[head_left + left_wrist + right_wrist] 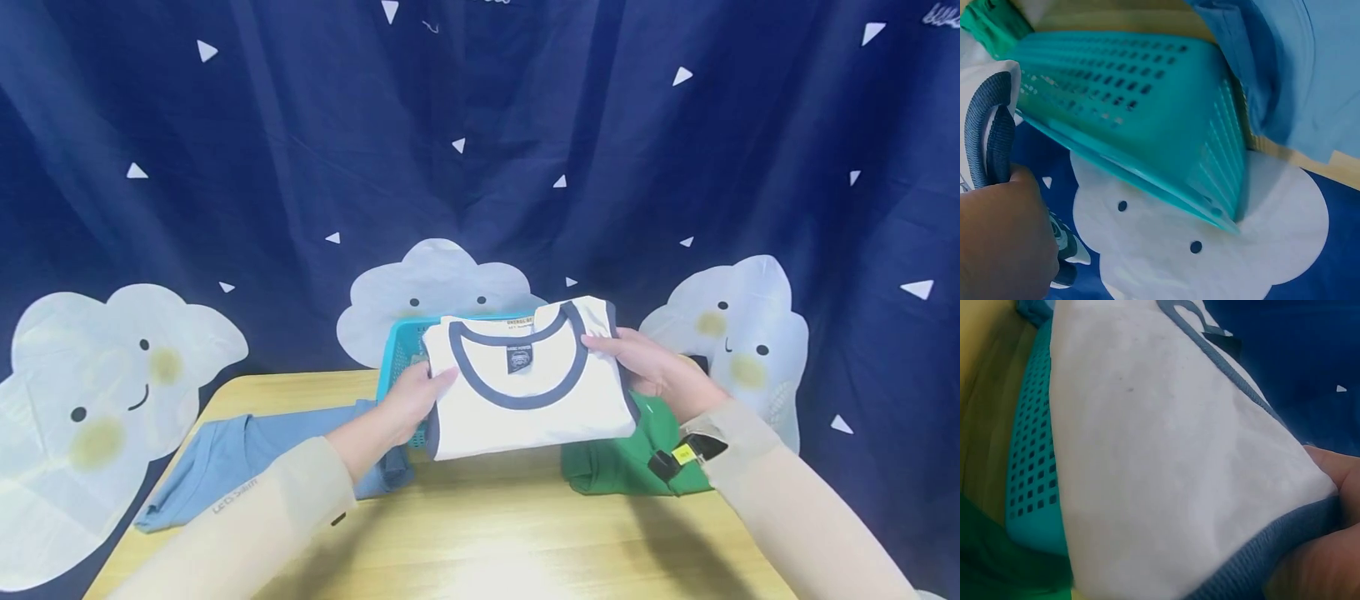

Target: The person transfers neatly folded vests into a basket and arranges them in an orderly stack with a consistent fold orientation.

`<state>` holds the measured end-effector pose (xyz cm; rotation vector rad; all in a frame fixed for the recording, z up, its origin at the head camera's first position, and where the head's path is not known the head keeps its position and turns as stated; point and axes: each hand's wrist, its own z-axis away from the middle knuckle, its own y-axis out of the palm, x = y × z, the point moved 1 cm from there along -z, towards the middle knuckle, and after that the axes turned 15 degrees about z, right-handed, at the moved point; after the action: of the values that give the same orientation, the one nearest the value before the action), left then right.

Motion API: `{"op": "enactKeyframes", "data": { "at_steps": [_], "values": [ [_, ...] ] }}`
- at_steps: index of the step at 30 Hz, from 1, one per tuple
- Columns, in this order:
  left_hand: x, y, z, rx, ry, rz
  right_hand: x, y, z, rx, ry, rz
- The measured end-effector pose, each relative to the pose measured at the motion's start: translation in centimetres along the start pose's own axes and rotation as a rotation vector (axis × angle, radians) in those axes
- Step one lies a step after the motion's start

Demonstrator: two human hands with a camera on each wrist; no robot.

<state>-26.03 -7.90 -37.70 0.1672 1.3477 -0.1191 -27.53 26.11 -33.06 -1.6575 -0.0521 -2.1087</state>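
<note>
A folded white shirt [540,417] with navy trim and a dark neck label hangs above the table between both hands. My left hand [418,396] pinches its left side, thumb on the front. At the opposite side my right hand [652,362] grips the shirt's edge near the navy armhole trim, seen close up on the white cloth [1147,456] in the right wrist view. Behind the shirt stands a teal perforated basket [1129,94], mostly hidden by it in the head view.
Blue folded clothing [262,446] lies on the wooden table [480,525] at left, partly under my left forearm. Green folded clothing [600,467] lies at right, below my right hand. A navy curtain [480,108] with cloud figures hangs behind the table.
</note>
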Motion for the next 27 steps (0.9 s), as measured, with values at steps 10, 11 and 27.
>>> {"op": "enactKeyframes", "data": {
  "at_steps": [10, 11, 27],
  "values": [
    [-1.2, -1.1, -1.1, -0.032, 0.012, -0.023, 0.7, 0.5, -2.0, -0.019, 0.003, 0.010],
    [-1.3, -1.1, -1.2, -0.040, 0.013, -0.035, 0.7, 0.5, -2.2, -0.015, 0.000, 0.010],
    [-1.9, -2.3, -2.6, -0.127, -0.019, -0.081, 1.6, 1.2, -4.4, -0.021, 0.004, 0.022]
  ]
}}
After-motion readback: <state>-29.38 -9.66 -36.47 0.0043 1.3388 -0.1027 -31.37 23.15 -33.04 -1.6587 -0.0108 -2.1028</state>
